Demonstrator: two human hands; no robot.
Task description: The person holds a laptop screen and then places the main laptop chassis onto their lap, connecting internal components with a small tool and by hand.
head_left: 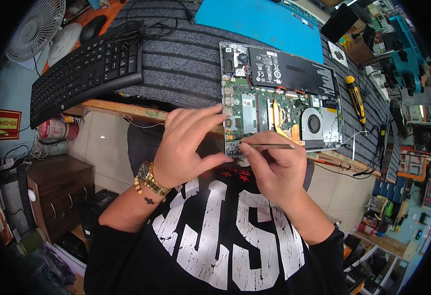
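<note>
On the counter [176, 69] lies a laptop [284, 115] with its underside already uncovered, battery [296, 71] and fan [314, 124] in place. Our left hand [187, 142] spreads its fingers by the laptop's left edge; our right hand [279, 167] pinches a slim metal tool [274, 146] at the near-left corner, where work seems unfinished.

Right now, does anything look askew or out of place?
The black keyboard lies askew, its left end seeming to jut past the wooden bench edge. The opened laptop also overhangs, at its near-left corner. No visible spill.
</note>
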